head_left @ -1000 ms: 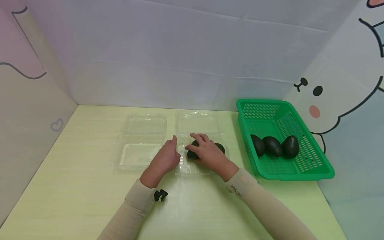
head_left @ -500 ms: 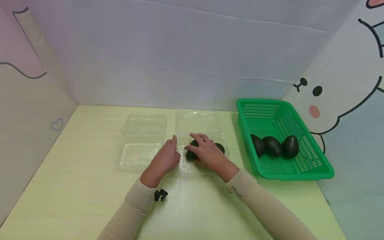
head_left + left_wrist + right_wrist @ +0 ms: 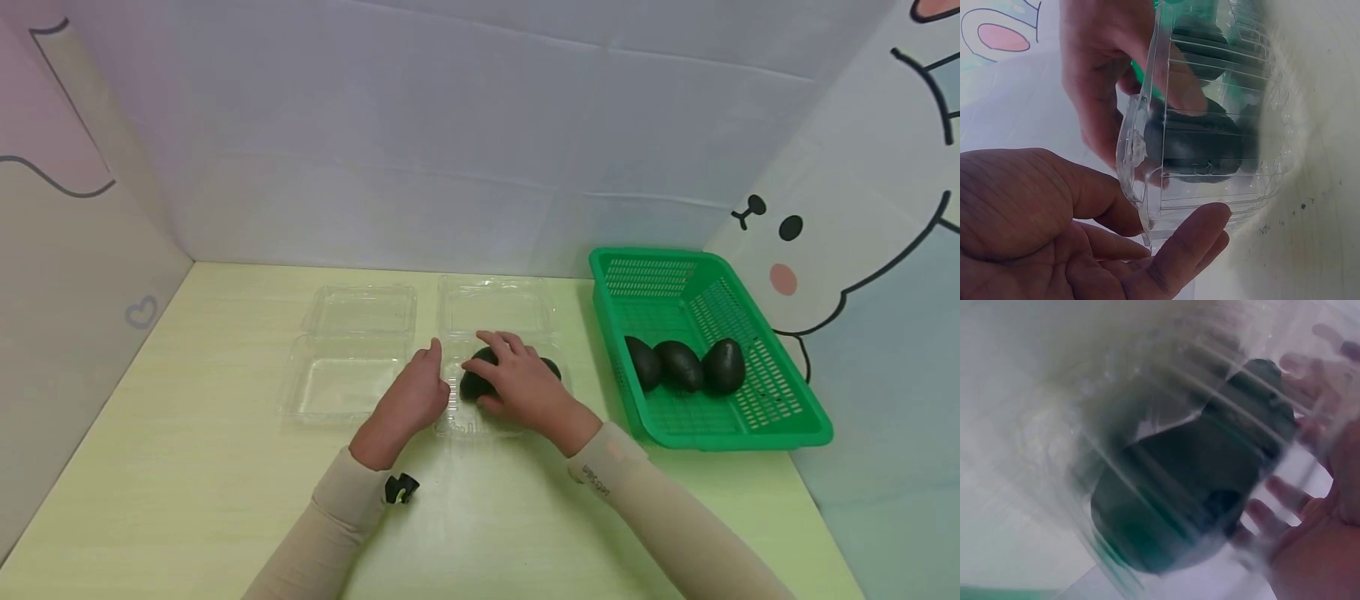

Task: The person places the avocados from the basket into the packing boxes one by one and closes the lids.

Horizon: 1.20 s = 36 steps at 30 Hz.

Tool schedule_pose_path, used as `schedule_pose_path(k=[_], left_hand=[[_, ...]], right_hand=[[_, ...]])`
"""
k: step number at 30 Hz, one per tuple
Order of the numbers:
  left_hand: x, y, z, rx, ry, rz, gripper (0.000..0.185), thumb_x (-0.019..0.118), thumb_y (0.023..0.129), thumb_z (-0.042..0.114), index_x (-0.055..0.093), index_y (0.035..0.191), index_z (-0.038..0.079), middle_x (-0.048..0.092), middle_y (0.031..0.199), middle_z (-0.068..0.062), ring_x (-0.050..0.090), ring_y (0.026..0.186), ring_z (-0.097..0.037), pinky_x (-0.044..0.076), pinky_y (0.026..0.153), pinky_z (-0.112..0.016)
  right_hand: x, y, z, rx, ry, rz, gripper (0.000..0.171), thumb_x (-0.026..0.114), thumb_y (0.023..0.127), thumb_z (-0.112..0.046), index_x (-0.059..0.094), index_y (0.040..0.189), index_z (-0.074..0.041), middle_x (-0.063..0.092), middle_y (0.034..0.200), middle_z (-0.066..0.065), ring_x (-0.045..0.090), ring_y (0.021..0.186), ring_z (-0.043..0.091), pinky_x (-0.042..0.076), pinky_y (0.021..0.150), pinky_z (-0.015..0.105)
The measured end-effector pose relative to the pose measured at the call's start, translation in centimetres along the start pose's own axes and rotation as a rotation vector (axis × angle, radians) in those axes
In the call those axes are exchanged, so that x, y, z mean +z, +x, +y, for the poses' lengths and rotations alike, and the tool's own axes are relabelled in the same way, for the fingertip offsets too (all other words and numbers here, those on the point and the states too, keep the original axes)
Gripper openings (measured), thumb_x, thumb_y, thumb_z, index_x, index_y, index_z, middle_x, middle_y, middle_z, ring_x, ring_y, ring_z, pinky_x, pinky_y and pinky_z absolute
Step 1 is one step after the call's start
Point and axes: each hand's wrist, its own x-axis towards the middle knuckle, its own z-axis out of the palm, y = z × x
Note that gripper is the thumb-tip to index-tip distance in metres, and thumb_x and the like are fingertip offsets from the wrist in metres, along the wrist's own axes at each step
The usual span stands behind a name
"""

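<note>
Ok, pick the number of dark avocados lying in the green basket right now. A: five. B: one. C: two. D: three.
D: in the head view three dark avocados lie side by side in the green basket, while the right hand grips another one in the clear container, away from the basket.

Head view: bright, even, diffuse light; no hard shadows, only faint soft shade under the forearms on the worktop [image 3: 187, 467]. Mild wide-angle bending at frame edges. Focus sharp throughout. Weak glare on the clear clamshell box [image 3: 352, 375].

Left wrist view: lit OK, slightly washed out at right; the near palm is in focus, the far side soft. Specular glints along the box rim.

Right wrist view: heavy blur, hazy, low contrast; the dark avocado [image 3: 1191, 469] is seen through ribbed plastic, outlines smeared.
</note>
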Motion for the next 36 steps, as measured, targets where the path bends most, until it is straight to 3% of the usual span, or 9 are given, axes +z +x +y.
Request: schedule_pose_path(k=[24, 30, 36], left_hand=[[0.1, 0.0, -0.1, -0.024, -0.041, -0.01, 0.068, 0.046, 0.099, 0.0, 0.017, 0.158, -0.014, 0.037, 0.154, -0.034, 0.052, 0.13, -0.039, 0.046, 0.1, -0.05], [0.2, 0.0, -0.1, -0.018, -0.03, -0.006, 0.067, 0.046, 0.098, -0.001, 0.017, 0.157, -0.015, 0.038, 0.153, -0.034, 0.051, 0.132, -0.04, 0.045, 0.104, -0.051], [0.0, 0.1, 0.0, -0.024, -0.026, -0.014, 0.068, 0.046, 0.099, 0.001, 0.015, 0.158, -0.014, 0.037, 0.154, -0.034, 0.053, 0.127, -0.038, 0.047, 0.098, -0.049]], right_hand=[[-5.5, -2.9, 3.2, 0.041, -0.022, 0.166, 0.048, 0.077, 0.093, -0.019, 0.064, 0.139, -0.016, 0.043, 0.152, 0.022, 0.04, 0.137, 0.041, 0.041, 0.106, 0.059], [-6.1, -3.6, 4.1, 0.082, 0.0, 0.158, 0.052, 0.077, 0.094, -0.024, 0.061, 0.143, -0.015, 0.047, 0.148, 0.022, 0.041, 0.136, 0.042, 0.039, 0.105, 0.064], [-6.8, -4.3, 5.1, 0.138, 0.013, 0.118, 0.059, 0.078, 0.093, -0.029, 0.057, 0.147, -0.016, 0.049, 0.147, 0.021, 0.042, 0.135, 0.044, 0.036, 0.107, 0.066]])
